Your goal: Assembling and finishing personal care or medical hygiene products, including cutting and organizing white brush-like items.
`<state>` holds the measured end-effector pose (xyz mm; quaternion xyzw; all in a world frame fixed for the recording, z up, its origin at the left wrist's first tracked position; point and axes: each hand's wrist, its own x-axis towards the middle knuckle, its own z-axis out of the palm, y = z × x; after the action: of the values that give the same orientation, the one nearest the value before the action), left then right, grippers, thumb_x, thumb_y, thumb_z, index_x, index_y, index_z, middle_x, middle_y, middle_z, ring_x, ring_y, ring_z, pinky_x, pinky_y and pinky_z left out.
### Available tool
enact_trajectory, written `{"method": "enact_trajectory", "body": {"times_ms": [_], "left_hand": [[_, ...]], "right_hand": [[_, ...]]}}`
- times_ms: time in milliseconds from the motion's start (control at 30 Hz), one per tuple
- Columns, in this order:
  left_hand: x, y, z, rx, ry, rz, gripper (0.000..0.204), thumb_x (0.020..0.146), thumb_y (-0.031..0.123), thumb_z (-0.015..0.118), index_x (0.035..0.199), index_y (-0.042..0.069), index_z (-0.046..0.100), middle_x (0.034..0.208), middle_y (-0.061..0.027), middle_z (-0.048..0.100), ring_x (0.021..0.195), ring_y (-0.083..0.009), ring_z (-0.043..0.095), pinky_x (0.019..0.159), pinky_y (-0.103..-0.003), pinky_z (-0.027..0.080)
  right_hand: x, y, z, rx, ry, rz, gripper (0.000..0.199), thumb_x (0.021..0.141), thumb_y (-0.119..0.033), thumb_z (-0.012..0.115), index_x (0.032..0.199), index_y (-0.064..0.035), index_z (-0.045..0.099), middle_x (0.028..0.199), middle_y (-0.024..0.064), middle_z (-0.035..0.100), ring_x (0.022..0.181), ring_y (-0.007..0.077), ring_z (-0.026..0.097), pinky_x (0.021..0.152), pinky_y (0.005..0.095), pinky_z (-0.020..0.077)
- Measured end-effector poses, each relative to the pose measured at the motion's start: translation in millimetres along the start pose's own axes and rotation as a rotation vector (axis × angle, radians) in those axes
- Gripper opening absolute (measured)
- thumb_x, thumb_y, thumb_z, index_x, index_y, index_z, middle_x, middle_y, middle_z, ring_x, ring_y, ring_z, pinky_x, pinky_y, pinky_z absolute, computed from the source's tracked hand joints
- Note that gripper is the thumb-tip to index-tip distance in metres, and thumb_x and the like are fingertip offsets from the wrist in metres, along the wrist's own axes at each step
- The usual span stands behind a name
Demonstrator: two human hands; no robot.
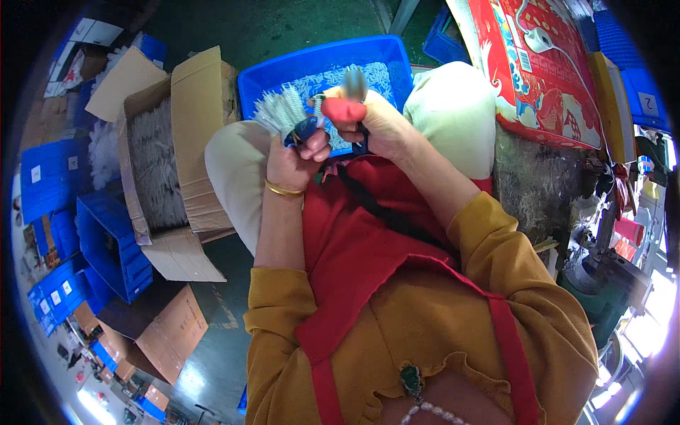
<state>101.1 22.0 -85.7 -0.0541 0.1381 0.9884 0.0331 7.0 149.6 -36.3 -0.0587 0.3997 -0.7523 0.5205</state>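
Note:
My left hand (301, 152) is closed round a bundle of thin white plastic strips (282, 110), their ends fanned up and to the left. Dark blue covering shows on a digit of this hand. Just to its right, my right hand (382, 127) grips a hand tool (354, 83) with a dark handle and a blurred, greyish metal head; its exact kind cannot be made out. Something red wraps or covers the thumb area. Both hands are above the near part of a blue plastic tub (251, 78), in which many small white pieces (375, 74) lie scattered.
An open cardboard box (202, 142) of long clear-white pieces stands left of my knee. Beyond are blue crates (113, 241) and another carton (170, 336). At right, a red printed box (542, 78) with a white cable (538, 39) rests on a worn surface (531, 184), near machinery (613, 283).

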Motion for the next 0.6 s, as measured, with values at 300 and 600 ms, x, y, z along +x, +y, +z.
{"method": "enact_trajectory", "body": {"times_ms": [300,600], "left_hand": [[1.3,-18.8,12.5,0.486,0.49,0.222,0.02,0.079,0.014,0.039,0.089,0.0,0.05,0.07,-0.0124,0.054,0.054,-0.0161,0.048,0.049,-0.027,0.039],[6.9,-21.9,-7.7,0.019,0.285,0.156,0.017,0.078,0.008,0.036,0.069,0.004,0.049,0.06,-0.0043,0.048,0.048,-0.0101,0.043,0.042,-0.023,0.037]], "right_hand": [[-1.8,7.1,2.0,-0.27,0.363,-0.13,0.009,0.072,-0.01,0.056,0.068,-0.0031,0.053,0.055,0.0008,0.049,0.037,0.0039,0.033,0.036,0.0188,0.022],[2.9,26.5,10.3,-1.399,0.069,-1.125,0.02,0.054,-0.003,0.06,0.071,-0.0039,0.05,0.062,0.0073,0.047,0.05,0.0234,0.05,0.041,0.0303,0.0391]]}}
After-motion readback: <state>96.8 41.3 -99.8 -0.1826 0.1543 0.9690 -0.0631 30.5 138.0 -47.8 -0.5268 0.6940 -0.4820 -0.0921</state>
